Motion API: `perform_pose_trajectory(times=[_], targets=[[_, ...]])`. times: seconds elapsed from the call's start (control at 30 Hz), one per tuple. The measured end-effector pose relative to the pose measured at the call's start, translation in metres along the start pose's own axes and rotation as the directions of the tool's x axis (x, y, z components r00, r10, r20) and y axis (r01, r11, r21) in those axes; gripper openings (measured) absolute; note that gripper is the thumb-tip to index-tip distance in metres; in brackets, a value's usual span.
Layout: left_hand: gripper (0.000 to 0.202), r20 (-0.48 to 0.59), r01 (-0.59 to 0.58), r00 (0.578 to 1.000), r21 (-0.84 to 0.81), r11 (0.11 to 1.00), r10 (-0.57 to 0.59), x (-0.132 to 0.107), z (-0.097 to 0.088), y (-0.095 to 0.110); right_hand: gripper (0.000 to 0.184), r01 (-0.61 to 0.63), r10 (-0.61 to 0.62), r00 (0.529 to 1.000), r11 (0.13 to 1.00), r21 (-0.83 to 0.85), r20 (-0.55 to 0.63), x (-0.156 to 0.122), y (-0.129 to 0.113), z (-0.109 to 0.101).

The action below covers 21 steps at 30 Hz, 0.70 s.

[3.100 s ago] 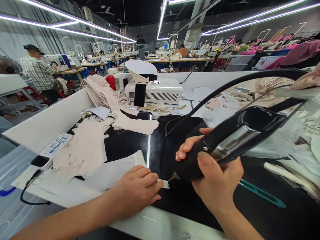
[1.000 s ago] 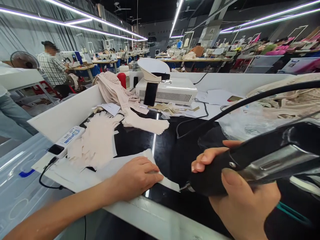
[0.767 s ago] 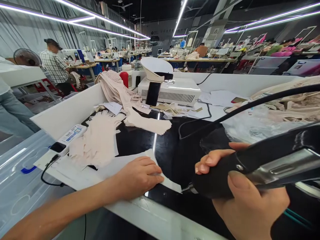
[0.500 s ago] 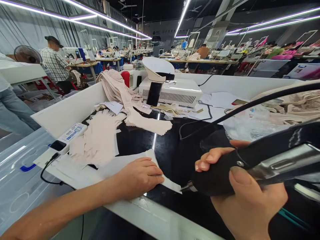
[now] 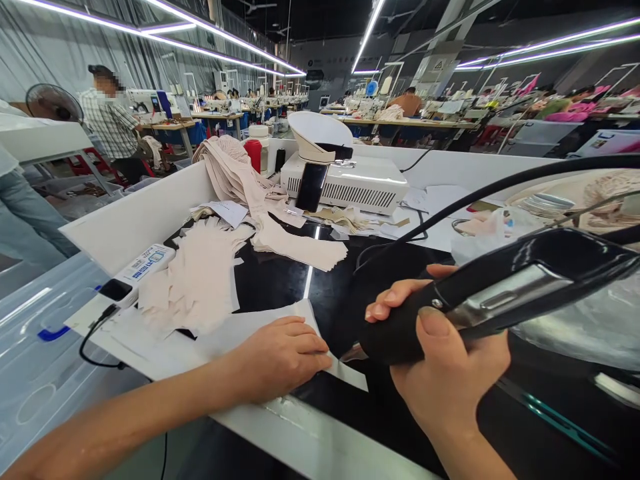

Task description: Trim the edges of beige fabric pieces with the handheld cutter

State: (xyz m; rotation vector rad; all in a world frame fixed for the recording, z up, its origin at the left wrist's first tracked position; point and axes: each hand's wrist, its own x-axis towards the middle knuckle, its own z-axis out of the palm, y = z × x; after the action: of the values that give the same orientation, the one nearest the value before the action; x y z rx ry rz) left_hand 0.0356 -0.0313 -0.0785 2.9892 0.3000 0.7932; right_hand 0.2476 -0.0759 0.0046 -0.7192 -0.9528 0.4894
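My left hand [image 5: 287,357] lies flat, fingers stretched out, on a pale strip of fabric [image 5: 350,375] at the front of the black tabletop. The strip's narrow end sticks out to the right of my fingertips. My right hand [image 5: 445,360] is wrapped round a black corded hand tool [image 5: 500,293] with a silver lever along its side. The tool's metal tip [image 5: 354,353] is at the strip's upper edge, just right of my left fingers; whether it touches is hard to tell. A white sheet [image 5: 250,323] lies partly beneath my left hand.
Cut beige pieces [image 5: 195,280] lie at the left, with a longer stack [image 5: 300,250] behind. A white vented box [image 5: 350,183] bears a white cap [image 5: 320,137], a phone [image 5: 313,187] leaning in front. The tool's black cable [image 5: 480,200] arches at right, above a plastic bag [image 5: 565,333].
My right hand has moved the tool left along the strip, from its narrow end to near my left fingertips. My left hand has stayed nearly still on the fabric.
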Motion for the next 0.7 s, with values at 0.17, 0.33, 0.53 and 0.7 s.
perform_pose_trajectory(times=[0.17, 0.33, 0.53, 0.7], targets=[[0.022, -0.024, 0.000, 1.000, -0.016, 1.000, 0.000, 0.000, 0.000, 0.001, 0.043, 0.026, -0.025, 0.999, 1.000, -0.017, 0.024, -0.002, 0.000, -0.002], [0.020, -0.019, 0.001, 1.000, -0.015, 1.000, -0.001, 0.000, 0.001, 0.002, 0.042, 0.020, -0.018, 1.000, 0.997, -0.068, 0.022, -0.003, 0.001, -0.002], [0.015, -0.010, 0.009, 1.000, -0.031, 0.999, -0.009, -0.004, 0.003, -0.002, 0.044, 0.026, -0.026, 1.000, 0.998, -0.064, -0.004, -0.002, -0.002, -0.006], [0.015, -0.008, 0.018, 1.000, -0.052, 0.998, -0.018, -0.005, 0.004, -0.005, 0.045, 0.036, -0.037, 0.999, 0.997, -0.071, -0.006, -0.002, 0.000, -0.012]])
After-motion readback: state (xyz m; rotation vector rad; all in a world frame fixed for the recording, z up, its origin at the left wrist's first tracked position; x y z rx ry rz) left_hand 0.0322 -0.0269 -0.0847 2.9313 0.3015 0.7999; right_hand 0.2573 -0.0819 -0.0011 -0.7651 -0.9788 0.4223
